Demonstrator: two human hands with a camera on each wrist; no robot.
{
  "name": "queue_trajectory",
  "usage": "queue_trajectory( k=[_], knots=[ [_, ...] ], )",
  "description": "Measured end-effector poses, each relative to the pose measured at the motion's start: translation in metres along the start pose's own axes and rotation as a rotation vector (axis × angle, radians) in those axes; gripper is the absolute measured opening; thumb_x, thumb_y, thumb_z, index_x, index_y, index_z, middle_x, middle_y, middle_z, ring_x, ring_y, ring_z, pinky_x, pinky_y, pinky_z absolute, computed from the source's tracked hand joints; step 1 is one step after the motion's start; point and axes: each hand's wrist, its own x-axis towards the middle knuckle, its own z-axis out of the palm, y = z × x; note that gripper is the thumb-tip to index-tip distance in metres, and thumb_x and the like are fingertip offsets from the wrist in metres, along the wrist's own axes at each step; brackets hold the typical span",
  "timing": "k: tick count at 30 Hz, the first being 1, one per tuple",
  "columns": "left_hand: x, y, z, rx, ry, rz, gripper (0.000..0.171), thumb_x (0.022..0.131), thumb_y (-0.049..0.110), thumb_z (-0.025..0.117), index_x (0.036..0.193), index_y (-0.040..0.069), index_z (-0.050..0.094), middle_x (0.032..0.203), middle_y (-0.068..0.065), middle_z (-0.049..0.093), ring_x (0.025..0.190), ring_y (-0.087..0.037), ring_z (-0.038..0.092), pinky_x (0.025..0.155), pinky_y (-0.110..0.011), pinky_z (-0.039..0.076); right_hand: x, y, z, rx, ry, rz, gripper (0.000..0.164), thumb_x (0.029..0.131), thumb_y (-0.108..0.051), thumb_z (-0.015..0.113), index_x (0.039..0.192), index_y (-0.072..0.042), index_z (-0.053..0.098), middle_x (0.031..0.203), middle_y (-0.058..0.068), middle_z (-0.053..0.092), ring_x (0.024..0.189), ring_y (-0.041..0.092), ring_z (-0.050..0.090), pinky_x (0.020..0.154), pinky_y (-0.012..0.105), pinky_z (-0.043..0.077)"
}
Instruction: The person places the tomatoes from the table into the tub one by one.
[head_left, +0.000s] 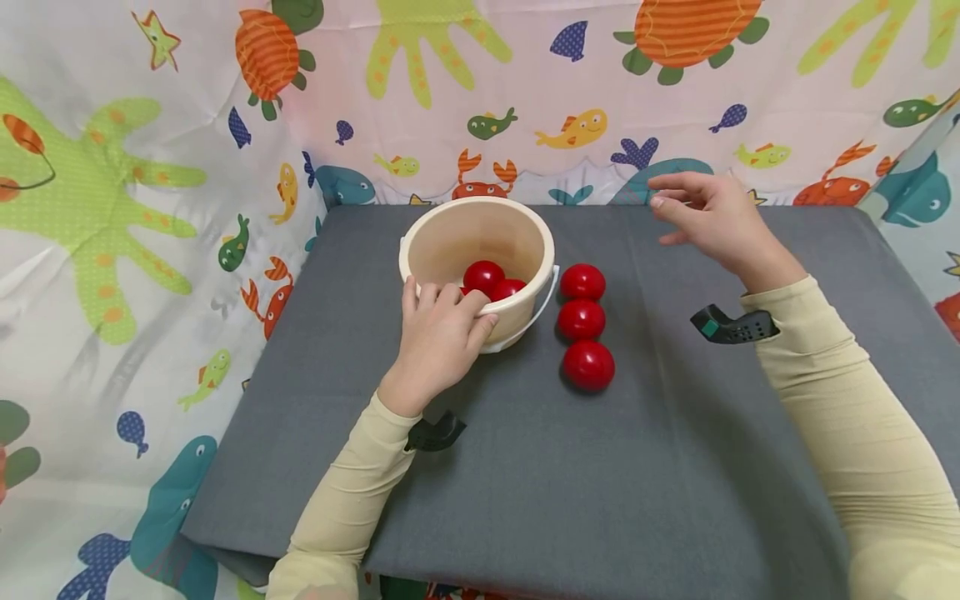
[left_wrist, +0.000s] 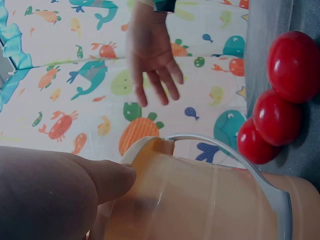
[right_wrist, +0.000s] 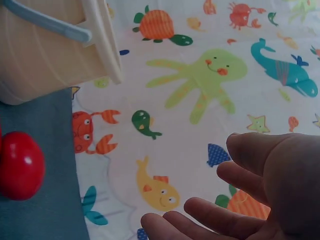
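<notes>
A cream bucket (head_left: 525, 321) with a pale handle stands upright on the grey table. My left hand (head_left: 438, 337) grips its near rim, fingers over the edge and thumb along the outside. Inside lie shiny red balls (head_left: 483, 276), some partly hidden by the rim and my fingers. Just right of the bucket, three more red balls form a row: a far one (head_left: 582, 282), a middle one (head_left: 581, 319) and a near one (head_left: 588, 365). My right hand (head_left: 720, 218) hovers above the table to the right of them, fingers loosely extended, holding nothing.
A grey cloth (head_left: 525, 492) covers the table. Behind it and along both sides hangs a white curtain (head_left: 442, 125) printed with sea animals. Black devices are strapped at both wrists, the right one (head_left: 733, 325) fully visible. The table's front edge shows at the bottom.
</notes>
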Motion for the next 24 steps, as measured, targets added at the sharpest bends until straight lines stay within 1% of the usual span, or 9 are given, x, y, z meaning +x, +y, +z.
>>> queue_trajectory(
  k=[4,7,11,15,18,21,23,24],
  knots=[
    [0.0,0.0,0.001,0.001,-0.003,-0.001,0.022,0.097,0.033,0.066,0.111,0.016,0.07,0.114,-0.012,0.067,0.117,-0.035,0.053,0.12,-0.068,0.014,-0.001,0.014,0.007,0.005,-0.004,0.025,0.052,0.104,-0.033,0.057,0.147,-0.006,0.051,0.13,0.015,0.059,0.087,-0.009,0.061,0.068,0.015,0.058],
    [0.0,0.0,0.001,0.0,-0.003,0.0,0.023,0.097,0.033,0.067,0.112,0.016,0.07,0.114,-0.012,0.067,0.117,-0.035,0.053,0.12,-0.068,0.014,-0.001,0.024,0.014,0.025,-0.015,0.047,0.053,0.104,-0.031,0.057,0.149,-0.005,0.049,0.138,0.023,0.055,0.088,-0.011,0.059,0.069,0.016,0.059],
    [-0.001,0.0,0.0,0.0,-0.003,0.0,0.022,0.097,0.032,0.066,0.111,0.015,0.07,0.113,-0.013,0.067,0.116,-0.035,0.053,0.119,-0.068,0.014,0.0,0.036,0.024,0.036,-0.028,0.076,0.054,0.105,-0.031,0.056,0.152,-0.007,0.046,0.142,0.023,0.054,0.091,-0.008,0.059,0.071,0.016,0.059],
    [-0.001,0.001,0.0,0.002,-0.004,-0.003,0.021,0.097,0.032,0.066,0.11,0.015,0.07,0.112,-0.012,0.067,0.115,-0.035,0.053,0.12,-0.067,0.014,0.001,0.046,0.037,0.047,-0.038,0.094,0.054,0.105,-0.033,0.055,0.152,-0.009,0.045,0.143,0.023,0.054,0.101,0.002,0.06,0.072,0.016,0.059],
    [-0.001,0.0,0.0,0.001,-0.007,-0.007,0.021,0.097,0.033,0.066,0.109,0.016,0.07,0.112,-0.012,0.066,0.115,-0.034,0.053,0.12,-0.067,0.014,0.003,0.052,0.047,0.07,-0.042,0.102,0.054,0.105,-0.032,0.055,0.153,-0.008,0.044,0.144,0.023,0.053,0.111,0.016,0.061,0.072,0.015,0.058],
    [-0.001,0.0,0.0,-0.001,-0.011,-0.009,0.021,0.097,0.033,0.067,0.109,0.016,0.07,0.112,-0.012,0.066,0.115,-0.034,0.053,0.12,-0.067,0.014,0.005,0.057,0.058,0.096,-0.049,0.111,0.055,0.106,-0.032,0.054,0.153,-0.008,0.043,0.145,0.025,0.052,0.12,0.031,0.059,0.07,0.014,0.058],
    [-0.001,0.001,0.0,-0.001,-0.012,-0.009,0.021,0.097,0.033,0.067,0.109,0.016,0.07,0.112,-0.012,0.066,0.115,-0.034,0.053,0.12,-0.067,0.014,0.007,0.061,0.064,0.115,-0.054,0.125,0.055,0.106,-0.031,0.054,0.153,-0.007,0.043,0.147,0.025,0.051,0.125,0.037,0.056,0.07,0.014,0.058],
    [-0.001,0.001,0.0,0.0,-0.012,-0.01,0.021,0.097,0.033,0.067,0.109,0.016,0.07,0.111,-0.012,0.066,0.115,-0.034,0.053,0.12,-0.067,0.014,0.007,0.062,0.068,0.12,-0.057,0.134,0.055,0.106,-0.031,0.054,0.153,-0.007,0.043,0.147,0.026,0.051,0.127,0.039,0.055,0.07,0.015,0.058]
  ],
)
